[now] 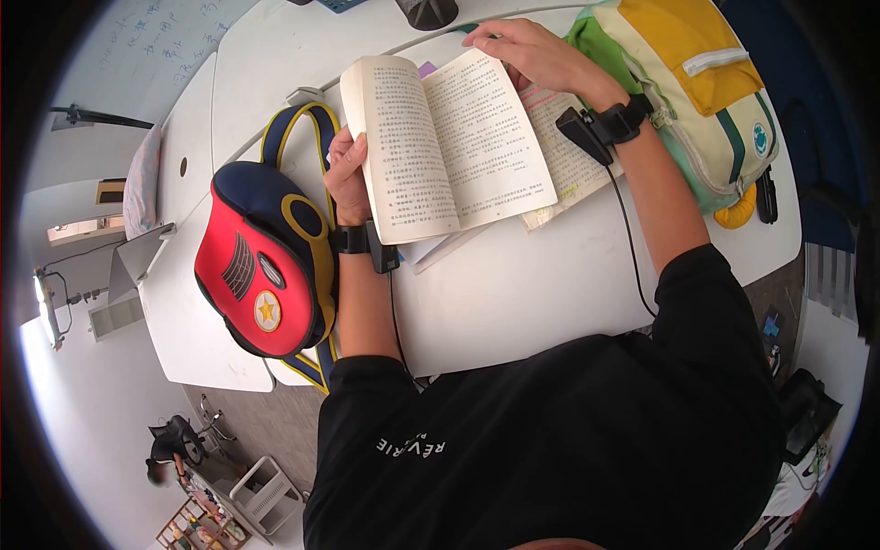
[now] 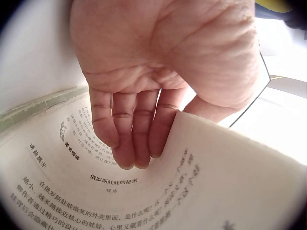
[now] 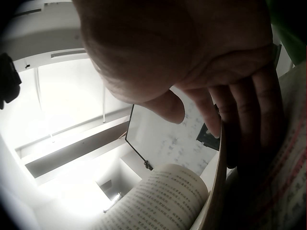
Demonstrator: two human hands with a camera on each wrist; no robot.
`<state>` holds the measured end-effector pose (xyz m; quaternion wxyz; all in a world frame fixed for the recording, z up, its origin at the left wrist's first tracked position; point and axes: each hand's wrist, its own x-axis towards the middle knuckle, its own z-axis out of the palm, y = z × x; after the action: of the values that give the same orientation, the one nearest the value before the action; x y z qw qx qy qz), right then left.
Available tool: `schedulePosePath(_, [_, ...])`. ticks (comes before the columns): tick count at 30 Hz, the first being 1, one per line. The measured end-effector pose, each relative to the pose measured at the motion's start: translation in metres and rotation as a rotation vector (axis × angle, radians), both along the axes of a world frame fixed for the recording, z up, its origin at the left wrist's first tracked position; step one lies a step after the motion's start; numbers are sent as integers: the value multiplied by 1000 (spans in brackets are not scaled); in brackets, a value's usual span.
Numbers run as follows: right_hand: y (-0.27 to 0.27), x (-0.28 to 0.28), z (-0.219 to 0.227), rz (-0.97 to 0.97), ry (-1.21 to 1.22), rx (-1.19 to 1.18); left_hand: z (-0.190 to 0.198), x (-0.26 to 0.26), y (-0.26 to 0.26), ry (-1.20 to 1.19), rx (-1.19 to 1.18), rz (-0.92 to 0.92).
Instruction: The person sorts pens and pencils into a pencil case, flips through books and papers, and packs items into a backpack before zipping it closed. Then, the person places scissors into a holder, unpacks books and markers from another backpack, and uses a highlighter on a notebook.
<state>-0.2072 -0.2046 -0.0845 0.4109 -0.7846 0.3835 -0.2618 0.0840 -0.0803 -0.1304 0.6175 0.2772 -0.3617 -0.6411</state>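
Note:
An open paperback book (image 1: pixel 486 147) with printed text is raised over the white table. My left hand (image 1: pixel 346 176) grips its left side, thumb on the facing page and fingers behind. In the left wrist view, the fingers (image 2: pixel 123 139) lie against a printed page that curves round them. My right hand (image 1: pixel 541 57) is at the book's upper right corner. The right wrist view shows its fingers (image 3: pixel 247 115) extended along the page edge, with the thumb apart from the paper. Beneath lies a second open book (image 1: pixel 573 147) with red and yellow markings, partly covered by the raised one.
A red and navy bag (image 1: pixel 261 266) with yellow trim stands left of the left arm. On the right is a cream, yellow and green backpack (image 1: pixel 683 92), close to the right forearm. A black mesh holder (image 1: pixel 429 13) stands at the back. Black cables run from both wrists.

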Motion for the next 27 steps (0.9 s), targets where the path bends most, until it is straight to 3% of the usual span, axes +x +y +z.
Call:
schedulePosePath(16, [8,4,13,-48,-29,58,5,-1,1,-23,2,36])
schedulePosePath(21, [10,5,14,19,-18,-228,25,-6,4,-28,-27,69])
schedulePosePath(27, [18,3,34,-29,-165,-203,67,-9,15,-90,-78,220])
